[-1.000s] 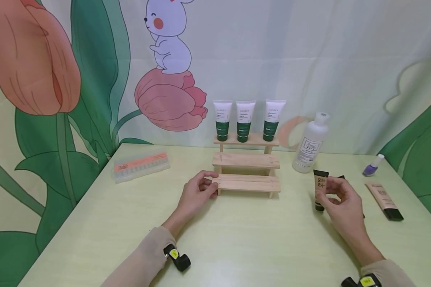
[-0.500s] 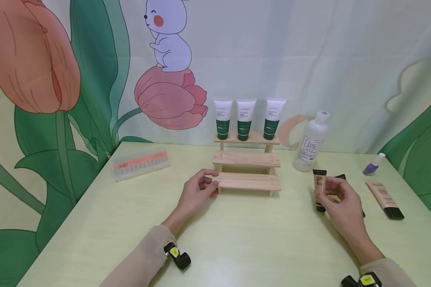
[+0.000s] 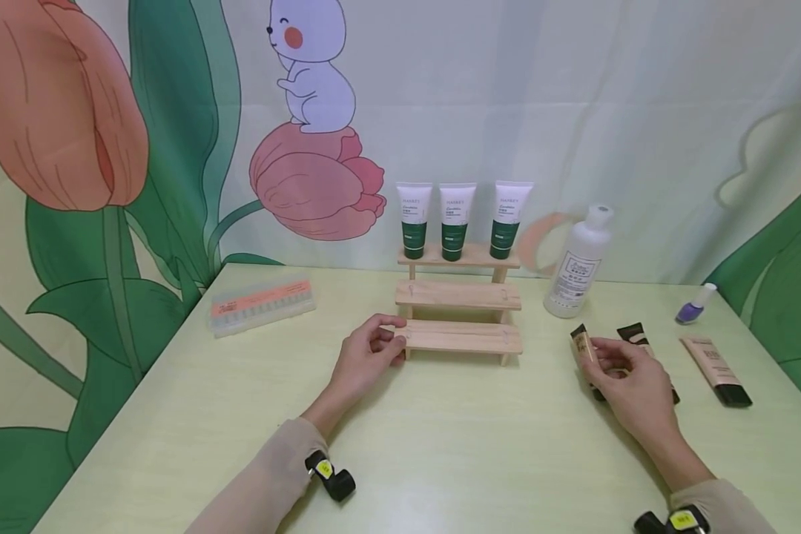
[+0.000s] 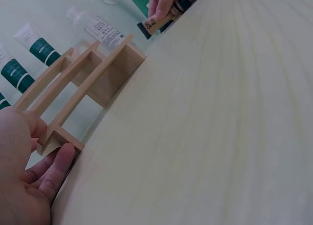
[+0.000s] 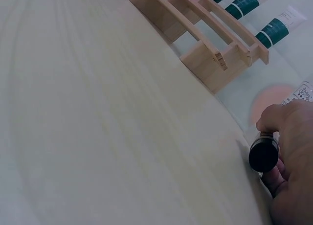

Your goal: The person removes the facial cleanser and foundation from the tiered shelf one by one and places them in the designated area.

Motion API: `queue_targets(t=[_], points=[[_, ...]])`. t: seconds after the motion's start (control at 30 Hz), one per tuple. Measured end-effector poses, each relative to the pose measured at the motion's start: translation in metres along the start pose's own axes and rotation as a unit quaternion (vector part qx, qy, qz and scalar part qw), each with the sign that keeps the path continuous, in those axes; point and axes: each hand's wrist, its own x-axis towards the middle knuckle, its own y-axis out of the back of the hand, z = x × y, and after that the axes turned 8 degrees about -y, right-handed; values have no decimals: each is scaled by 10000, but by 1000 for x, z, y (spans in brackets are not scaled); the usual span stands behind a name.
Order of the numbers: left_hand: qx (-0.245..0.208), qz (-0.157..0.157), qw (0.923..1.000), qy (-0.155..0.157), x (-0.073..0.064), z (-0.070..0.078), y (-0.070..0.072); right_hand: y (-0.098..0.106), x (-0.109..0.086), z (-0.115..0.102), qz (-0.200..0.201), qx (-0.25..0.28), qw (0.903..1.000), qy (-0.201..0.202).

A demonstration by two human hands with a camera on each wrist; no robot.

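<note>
My left hand (image 3: pixel 368 350) grips the left end of the lowest step of a three-tier wooden stand (image 3: pixel 459 338); in the left wrist view its thumb and fingers (image 4: pixel 62 159) close around that corner. My right hand (image 3: pixel 641 386) pinches a small beige tube (image 3: pixel 584 345) with black ends, tilted, its top leaning left. The right wrist view shows the tube's round black cap (image 5: pixel 264 155) low over the table, the tabletop close beneath. Behind the right hand lies a second beige and black tube (image 3: pixel 633 333), partly hidden by the fingers.
Three white and green tubes (image 3: pixel 454 222) stand on the top tier. Right of the stand is a white bottle (image 3: pixel 576 267). Farther right lie a beige tube (image 3: pixel 714 371) and a purple nail polish bottle (image 3: pixel 694 305). A clear flat case (image 3: pixel 262 305) lies at the left.
The tube in my right hand has gone from upright to tilted, and the hand has dipped slightly, showing more of the tube behind. My left hand stays on the stand.
</note>
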Motion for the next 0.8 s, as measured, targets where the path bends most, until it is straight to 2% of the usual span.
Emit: queue_targets(t=[0.33,0.57,0.67,0.8], points=[[75,34,10000,34,1,0,0,-1,3,-1,56,-201,9995,228],[41,27,10000,44,1,-1,1,-1,1,-2,62,-168,9997,135],[6,17,10000,16,0,-2,1,0,-2,-2,299,-102,9994,156],[-28,38,10000,-26,0,-3,0,1,-4,-4,807,356,9954,374]])
